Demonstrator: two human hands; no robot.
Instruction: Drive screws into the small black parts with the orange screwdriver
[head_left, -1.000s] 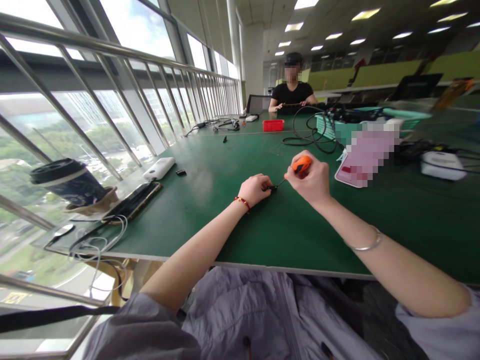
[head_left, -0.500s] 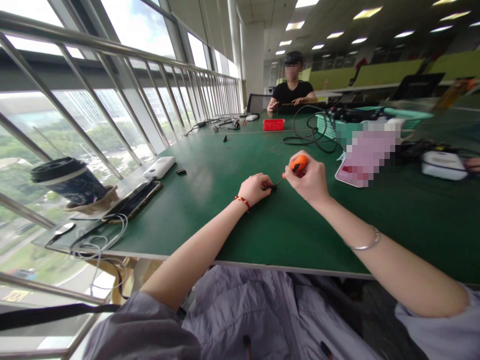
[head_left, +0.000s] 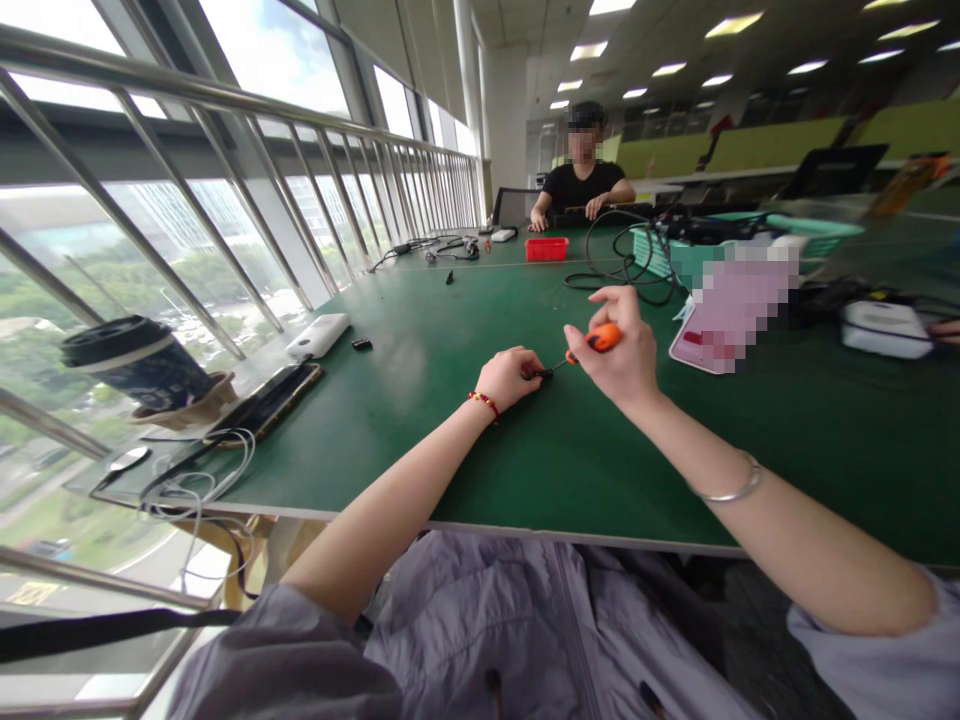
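Note:
My left hand (head_left: 511,377) rests on the green table, its fingers closed on a small black part (head_left: 541,374) pressed to the tabletop; the fingers cover much of it. The thin shaft of an orange and black screwdriver (head_left: 602,338) reaches from the right down to that part. Its handle lies in my right hand (head_left: 622,350), against the palm and lower fingers. The thumb and index finger are raised and spread off the handle. Whether the tip sits in a screw is too small to tell.
To the left are a lidded coffee cup (head_left: 142,365), a phone (head_left: 266,402), a white box-shaped device (head_left: 319,335) and a black piece (head_left: 361,344). Ahead is a red bin (head_left: 547,249); to the right, a pink phone (head_left: 739,305) and a teal basket (head_left: 814,232). A person (head_left: 585,180) sits opposite.
My right thumb and index finger have opened away from the screwdriver handle, which has tipped lower. My left hand has stayed put. The person opposite has moved their hands.

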